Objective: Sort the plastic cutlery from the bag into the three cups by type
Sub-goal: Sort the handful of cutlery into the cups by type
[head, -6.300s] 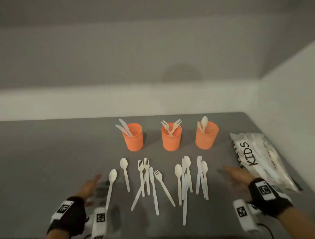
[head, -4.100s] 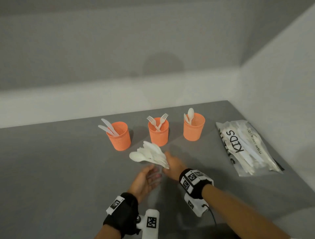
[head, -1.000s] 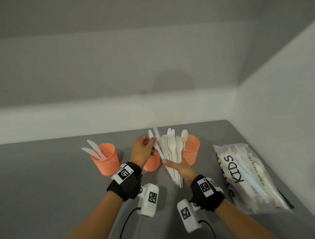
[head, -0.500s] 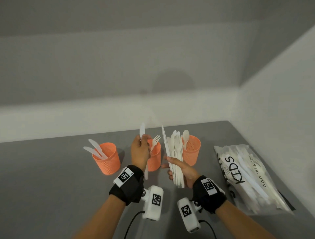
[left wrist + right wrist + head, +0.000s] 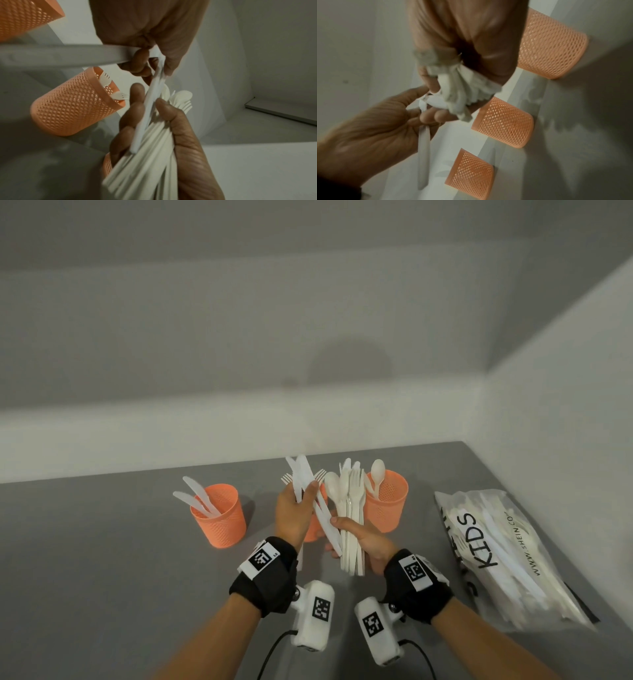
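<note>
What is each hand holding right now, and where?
Right hand grips the cutlery bundle by its handles. Left hand pinches two knives just below the blades.

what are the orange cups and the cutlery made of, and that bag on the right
Orange cups: likely moulded plastic, matte, with a perforated mesh wall. Cutlery bundle in the right hand: thin, off-white, dull plastic, going by its look and the task. Bag: clear glossy plastic film, crinkled, printed with black letters.

we raise both forearms side by side; our left hand (image 5: 295, 513) pinches with thumb and fingers, our right hand (image 5: 364, 542) curls closed just beside it.
</note>
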`<state>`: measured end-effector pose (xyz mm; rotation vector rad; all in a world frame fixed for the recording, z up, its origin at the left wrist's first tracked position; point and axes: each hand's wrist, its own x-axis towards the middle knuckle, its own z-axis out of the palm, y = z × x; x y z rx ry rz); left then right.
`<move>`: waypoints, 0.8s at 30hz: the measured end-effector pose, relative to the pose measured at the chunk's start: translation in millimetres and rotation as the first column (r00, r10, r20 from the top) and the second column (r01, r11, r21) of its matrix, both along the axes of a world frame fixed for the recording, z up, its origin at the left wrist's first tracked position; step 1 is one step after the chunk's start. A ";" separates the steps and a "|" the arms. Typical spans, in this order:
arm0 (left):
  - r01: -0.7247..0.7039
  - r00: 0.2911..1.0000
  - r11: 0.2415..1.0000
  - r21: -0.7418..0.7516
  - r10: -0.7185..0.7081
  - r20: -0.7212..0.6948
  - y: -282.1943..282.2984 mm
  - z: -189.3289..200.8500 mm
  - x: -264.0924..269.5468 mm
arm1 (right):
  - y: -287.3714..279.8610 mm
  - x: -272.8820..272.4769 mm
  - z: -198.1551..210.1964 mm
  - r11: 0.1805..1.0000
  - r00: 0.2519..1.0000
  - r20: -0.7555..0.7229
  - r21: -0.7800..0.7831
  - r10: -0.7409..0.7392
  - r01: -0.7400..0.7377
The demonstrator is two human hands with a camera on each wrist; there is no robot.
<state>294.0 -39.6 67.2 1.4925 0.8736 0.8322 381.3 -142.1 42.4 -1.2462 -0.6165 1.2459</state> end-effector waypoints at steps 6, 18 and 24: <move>-0.009 1.000 0.999 -0.034 0.009 0.002 4.8 -11.4 -11.2 | 5.8 -3.6 -2.4 0.999 0.999 -0.007 0.012 0.038 -0.038; -0.535 0.844 0.819 0.206 0.513 0.155 123.3 41.8 -66.6 | 7.8 13.7 -10.2 0.998 0.999 0.044 -0.058 -0.003 0.005; -0.512 0.856 0.846 0.149 0.517 0.007 126.5 6.2 -64.1 | -6.1 19.8 -6.3 1.000 0.998 0.057 -0.006 0.019 -0.019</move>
